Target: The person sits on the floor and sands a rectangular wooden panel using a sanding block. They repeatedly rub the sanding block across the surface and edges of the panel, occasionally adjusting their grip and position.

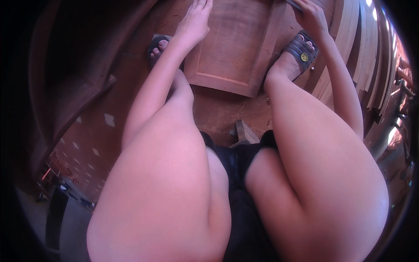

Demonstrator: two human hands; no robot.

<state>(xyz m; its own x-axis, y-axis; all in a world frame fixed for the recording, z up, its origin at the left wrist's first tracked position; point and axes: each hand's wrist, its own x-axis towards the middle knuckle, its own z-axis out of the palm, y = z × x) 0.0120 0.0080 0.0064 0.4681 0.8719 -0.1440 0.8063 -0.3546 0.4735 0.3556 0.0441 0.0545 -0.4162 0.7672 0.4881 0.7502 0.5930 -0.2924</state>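
Note:
A framed wooden panel (227, 82), like a cabinet door, lies flat on the floor between my feet and runs out of the top of the picture. My left hand (195, 22) is over its left edge, fingers stretched out and cut off by the upper rim; whether it touches the wood I cannot tell. Beyond the panel's right side, my right hand (311, 18) has its fingers closed on a thin, flat grey piece (293, 5). Only the end of that piece shows, so its kind is unclear.
Long wooden strips (349, 39) are stacked along the right. My sandalled feet flank the panel, the right sandal (303, 54) close to the strips. A small wood block (245, 132) sits below me. Dark curved woodwork (65, 118) rises at left. Wood crumbs dot the floor.

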